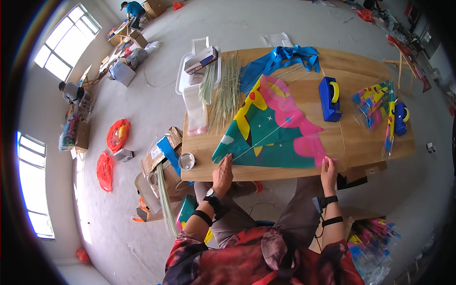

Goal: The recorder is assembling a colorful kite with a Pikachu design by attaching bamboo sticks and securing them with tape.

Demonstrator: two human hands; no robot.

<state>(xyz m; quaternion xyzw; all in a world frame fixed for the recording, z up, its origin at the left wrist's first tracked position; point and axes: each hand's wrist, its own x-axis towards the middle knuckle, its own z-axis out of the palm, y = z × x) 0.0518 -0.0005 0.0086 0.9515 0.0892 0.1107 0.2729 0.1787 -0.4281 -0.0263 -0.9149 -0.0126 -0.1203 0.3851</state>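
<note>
A kite sheet [266, 137] in green, yellow and pink lies spread on the wooden table in front of me, with a thin pale rod running slantwise across it. At its near left corner, my left hand [222, 175] holds the edge, fingers close together. My right hand [328, 175] pinches the pink near right corner between thumb and fingers. Beyond the sheet lie blue ribbons [285, 57]. To the left of the sheet are bundles of thin pale rods [227, 90].
A blue tape dispenser [329, 102] stands right of the sheet, another [401, 118] farther right beside packed kites [373, 102]. A white tray [179, 78] with a box overhangs the far left. A small round container [186, 161] sits at the left edge. Cartons [154, 166] crowd the floor.
</note>
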